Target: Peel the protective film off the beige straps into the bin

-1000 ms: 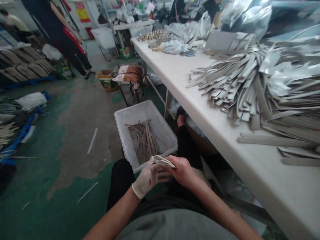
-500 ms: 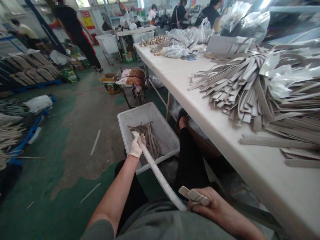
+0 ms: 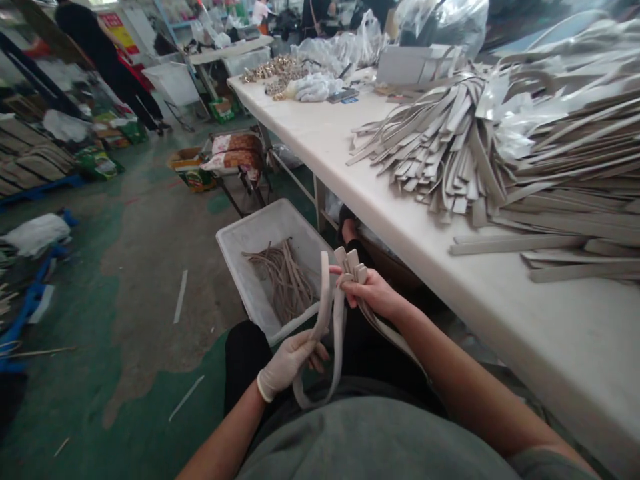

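My left grip point(image 3: 289, 361) pinches one strap point(image 3: 325, 290), my right grip point(image 3: 379, 294) a bundle point(image 3: 354, 263): apparently light, pliable, best held near ends.

Remotely, I see 1 standing person in dark clothes point(image 3: 97, 57) near a white plastic cart point(image 3: 175, 85), a brown-and-white patterned cushion point(image 3: 236, 153) near a yellow-and-green cardboard box point(image 3: 194, 177), and gold-coloured metal pieces point(image 3: 273, 69) beside crumpled clear plastic bags point(image 3: 335, 53).
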A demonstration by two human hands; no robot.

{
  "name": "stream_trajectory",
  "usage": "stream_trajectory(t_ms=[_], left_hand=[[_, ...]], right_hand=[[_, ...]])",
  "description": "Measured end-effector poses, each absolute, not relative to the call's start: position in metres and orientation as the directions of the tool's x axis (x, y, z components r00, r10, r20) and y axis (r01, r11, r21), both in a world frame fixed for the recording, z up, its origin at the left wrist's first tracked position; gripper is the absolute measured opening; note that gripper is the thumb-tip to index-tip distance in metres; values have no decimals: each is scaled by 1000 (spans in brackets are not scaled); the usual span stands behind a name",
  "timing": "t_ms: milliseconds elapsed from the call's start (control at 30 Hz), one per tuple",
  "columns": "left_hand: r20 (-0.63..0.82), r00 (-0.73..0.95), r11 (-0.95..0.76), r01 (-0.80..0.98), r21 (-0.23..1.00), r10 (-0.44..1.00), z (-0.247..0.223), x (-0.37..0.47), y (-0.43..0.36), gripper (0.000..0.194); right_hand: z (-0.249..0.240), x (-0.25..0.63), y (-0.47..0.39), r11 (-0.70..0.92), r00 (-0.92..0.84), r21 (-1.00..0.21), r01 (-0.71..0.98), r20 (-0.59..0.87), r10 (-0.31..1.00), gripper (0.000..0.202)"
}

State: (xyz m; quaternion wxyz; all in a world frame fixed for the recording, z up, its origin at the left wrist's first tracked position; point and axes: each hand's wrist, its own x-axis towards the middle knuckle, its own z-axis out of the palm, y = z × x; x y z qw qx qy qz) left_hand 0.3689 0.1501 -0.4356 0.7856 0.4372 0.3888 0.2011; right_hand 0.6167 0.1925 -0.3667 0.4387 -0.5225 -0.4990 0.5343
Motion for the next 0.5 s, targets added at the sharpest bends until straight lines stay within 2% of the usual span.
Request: stream_trajectory(t_ms=[100, 167, 233, 300, 400, 500], left_hand=[[-417, 654, 481, 92, 872, 631, -432, 365, 153, 45], [-356, 673, 411, 84, 908, 648, -426, 364, 160, 49], [-268, 670, 348, 15, 937, 692, -418, 368, 170, 61], [-224, 615, 312, -38, 949, 756, -413, 378, 177, 65], [-196, 512, 209, 31, 977, 837, -414, 397, 178, 44], [-133, 575, 68, 134, 989, 807, -435, 405, 167, 41]], right_hand=[[-365, 612, 191, -118, -180, -992, -47, -108, 978, 31], [-362, 607, 188, -116, -213, -991, -68, -99, 972, 29], [-359, 598, 185, -105, -257, -994, -18, -97, 962, 28], [-356, 587, 182, -40, -304, -994, 102, -70, 950, 25], [-353, 578, 177, 92, -311, -955, 283, 0, 950, 26], [-351, 588, 170, 70, -220, -961, 269, 9, 975, 29]])
